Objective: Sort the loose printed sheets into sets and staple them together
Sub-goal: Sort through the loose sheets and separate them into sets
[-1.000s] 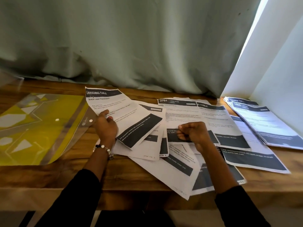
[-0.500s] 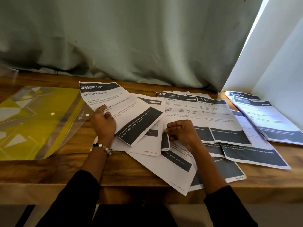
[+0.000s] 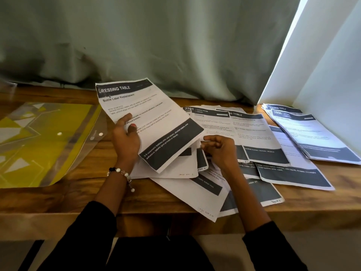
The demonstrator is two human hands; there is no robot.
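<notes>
Lifted since a moment ago, the "Dressing Table" sheet now tilts up off the loose spread, pinched in my left hand. My right hand, beside the sheet's lower corner, is curled on the spread; I cannot tell whether it grips a page. Overlapping pages could drag along. Left of the sheet lies a yellow folder on the counter; a sorted stack sits far right.

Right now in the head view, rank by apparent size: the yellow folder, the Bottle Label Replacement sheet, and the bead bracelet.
1. Yellow folder, cut off by the left edge.
2. Bottle Label Replacement sheet, lifted toward the camera by the left hand, so it may look bigger than it is.
3. Bead bracelet, by far the smallest.
</notes>
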